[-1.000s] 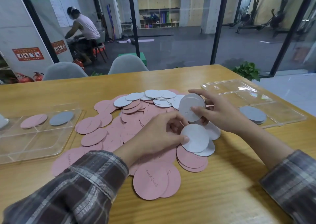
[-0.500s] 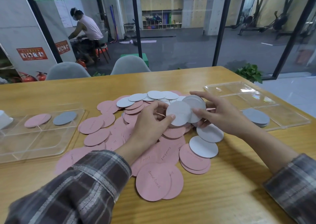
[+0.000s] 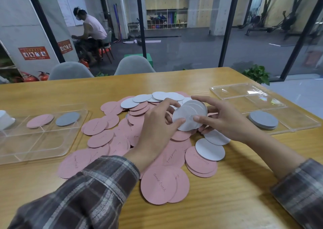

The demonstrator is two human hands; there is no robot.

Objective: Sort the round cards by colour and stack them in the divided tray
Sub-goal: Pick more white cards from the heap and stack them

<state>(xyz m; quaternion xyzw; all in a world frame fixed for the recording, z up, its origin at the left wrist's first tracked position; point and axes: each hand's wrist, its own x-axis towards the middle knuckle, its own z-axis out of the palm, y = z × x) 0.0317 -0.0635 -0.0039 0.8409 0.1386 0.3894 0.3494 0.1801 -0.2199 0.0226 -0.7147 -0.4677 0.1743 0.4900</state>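
A heap of pink round cards (image 3: pixel 125 138) and white-grey round cards (image 3: pixel 157 96) covers the table's middle. My right hand (image 3: pixel 225 118) holds a small stack of grey cards (image 3: pixel 191 114) above the heap. My left hand (image 3: pixel 157 125) pinches the front card of that stack with thumb and fingers. A clear divided tray (image 3: pixel 293 122) at the right holds a stack of grey cards (image 3: pixel 263 119) in its near compartment. Another clear divided tray (image 3: pixel 36 146) at the left holds one pink card (image 3: pixel 39 120) and one grey card (image 3: pixel 67 118).
Two loose grey cards (image 3: pixel 209 149) lie on the table below my right hand. A white object (image 3: pixel 5 119) sits at the left edge. Two grey chairs (image 3: pixel 134 65) stand behind the table's far edge, with a glass wall beyond.
My left hand lifted a grey card off the table and brought it up against the stack in my right hand. The view shifted slightly.
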